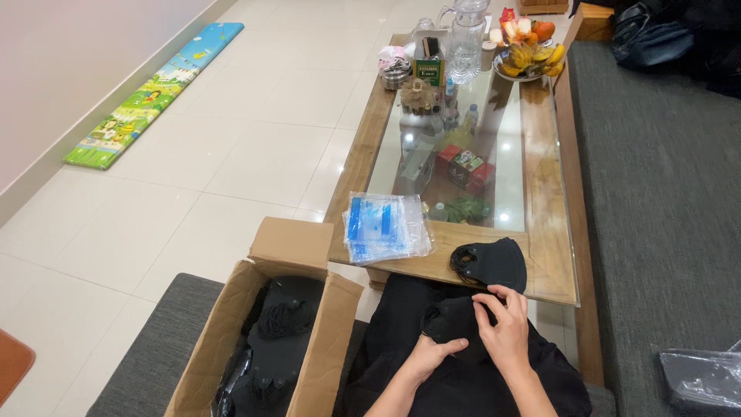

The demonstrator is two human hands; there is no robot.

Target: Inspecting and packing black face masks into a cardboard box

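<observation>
Head view looks down at a person seated on a grey sofa (664,193), with both bare hands working over the lap. The left hand (429,357) curls underneath a black face mask (451,318), its thumb lying across the lower edge, so it is closed on the mask from below. The right hand (509,332) lies on top of the same mask, fingers (494,301) bent and pinching its upper right part; it too grips the mask. The mask thus sits between the two hands, just above the person's dark clothing, and its outline blends with the cloth, so its exact fold cannot be told. Just beyond the right hand, on the near edge of a glass-topped wooden table (548,201), lies a stack of black masks (490,264), close to the fingertips but apart from them. To the left of that stack rests a pile of clear plastic bags (384,226) with blue strips. Left of the left hand, on the sofa, stands an open cardboard box (266,340) holding more black masks. Farther along the table are a glass jug (466,38) and a bowl of fruit (531,58).
</observation>
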